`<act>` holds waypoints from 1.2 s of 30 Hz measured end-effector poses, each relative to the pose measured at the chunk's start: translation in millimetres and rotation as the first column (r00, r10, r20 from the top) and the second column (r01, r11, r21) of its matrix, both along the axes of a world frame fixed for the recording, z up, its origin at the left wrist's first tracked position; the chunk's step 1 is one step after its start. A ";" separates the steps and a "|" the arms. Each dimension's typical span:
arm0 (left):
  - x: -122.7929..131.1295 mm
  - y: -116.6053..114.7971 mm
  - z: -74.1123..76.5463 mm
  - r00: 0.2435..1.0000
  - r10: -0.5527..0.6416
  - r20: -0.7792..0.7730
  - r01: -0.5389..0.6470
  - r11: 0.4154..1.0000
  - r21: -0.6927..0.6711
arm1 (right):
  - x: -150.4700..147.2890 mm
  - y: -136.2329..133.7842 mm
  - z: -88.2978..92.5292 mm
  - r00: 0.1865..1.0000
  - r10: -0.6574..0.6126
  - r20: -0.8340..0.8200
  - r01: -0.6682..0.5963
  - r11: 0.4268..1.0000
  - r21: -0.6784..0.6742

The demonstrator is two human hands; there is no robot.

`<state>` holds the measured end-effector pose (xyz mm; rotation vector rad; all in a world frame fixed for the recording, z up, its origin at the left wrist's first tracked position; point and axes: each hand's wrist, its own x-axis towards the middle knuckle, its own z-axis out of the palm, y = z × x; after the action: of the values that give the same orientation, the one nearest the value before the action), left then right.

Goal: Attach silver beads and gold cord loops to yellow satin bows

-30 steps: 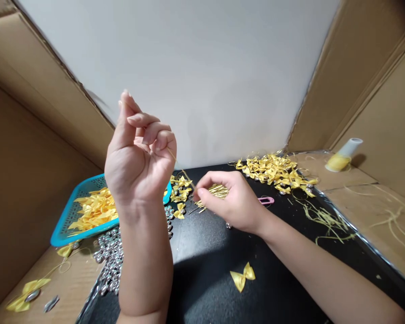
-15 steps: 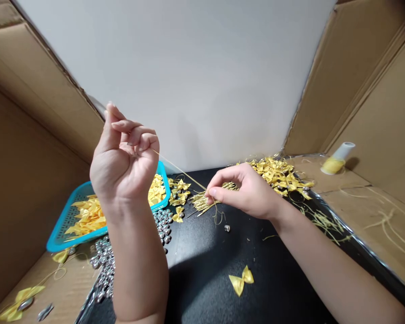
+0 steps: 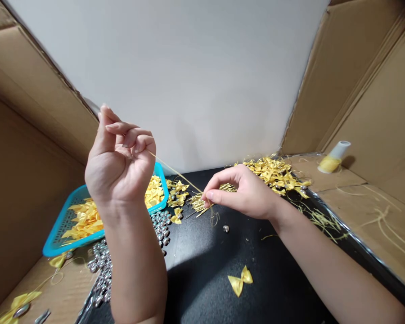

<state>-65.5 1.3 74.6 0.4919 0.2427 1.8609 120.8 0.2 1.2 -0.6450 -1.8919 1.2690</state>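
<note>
My left hand (image 3: 121, 157) is raised at the left, palm toward me, thumb and index fingertips pinched and the other fingers curled round a thin yellow thread (image 3: 175, 172). The thread runs taut down to my right hand (image 3: 239, 191), whose thumb and forefinger pinch it above the black table. A loose curl of thread hangs below those fingertips. Under and behind my right hand lies a bundle of gold wire ties (image 3: 198, 204). A single yellow bow (image 3: 240, 281) and a silver heart-shaped bead (image 3: 226, 228) lie on the black surface (image 3: 202, 270).
At the left, a blue basket (image 3: 50, 238) holds yellow bows, with many silver beads (image 3: 103, 265) beside it. A heap of yellow bows (image 3: 273, 171) lies at the back right, near thread scraps (image 3: 324, 220) and a thread spool (image 3: 334, 157). Cardboard walls stand on both sides.
The whole view has shifted slightly, moving the scene a little left in the picture. Both hands keep nearly the same pose, with the thread still stretched between them.
</note>
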 end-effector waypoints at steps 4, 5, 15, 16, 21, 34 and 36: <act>-0.7 0.2 -0.4 1.000 -0.017 0.005 0.017 1.000 0.007 | -0.4 -1.3 1.7 1.000 0.007 0.002 -0.007 1.000 0.005; -0.9 0.3 -0.8 1.000 -0.025 0.003 0.025 1.000 0.009 | -0.9 -1.4 1.8 1.000 0.013 -0.008 -0.013 1.000 -0.004; -2.8 0.3 -1.7 1.000 -0.024 0.015 0.023 1.000 0.013 | -6.0 1.9 -4.2 0.957 0.179 -0.229 -0.243 0.924 -0.294; -3.0 0.4 -1.5 1.000 -0.021 0.015 0.021 1.000 0.011 | -5.8 2.0 -4.4 0.954 0.191 -0.232 -0.258 0.916 -0.308; -2.9 0.8 -0.9 1.000 -0.012 0.013 0.012 1.000 0.010 | -5.7 1.2 -4.1 0.970 0.159 -0.182 -0.210 0.927 -0.311; -3.7 1.5 -1.2 0.999 0.047 -0.006 -0.047 0.999 0.015 | -10.9 -1.1 -5.6 0.982 0.010 -0.187 -0.059 0.964 -0.259; -3.6 1.7 -1.8 0.999 0.049 -0.010 -0.048 0.999 0.020 | -10.7 -0.8 -6.6 0.983 0.002 -0.181 -0.048 0.968 -0.248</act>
<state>-69.1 3.0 72.7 0.5132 0.2460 1.9099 110.1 -0.6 -5.5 -0.6140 -1.6112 1.5462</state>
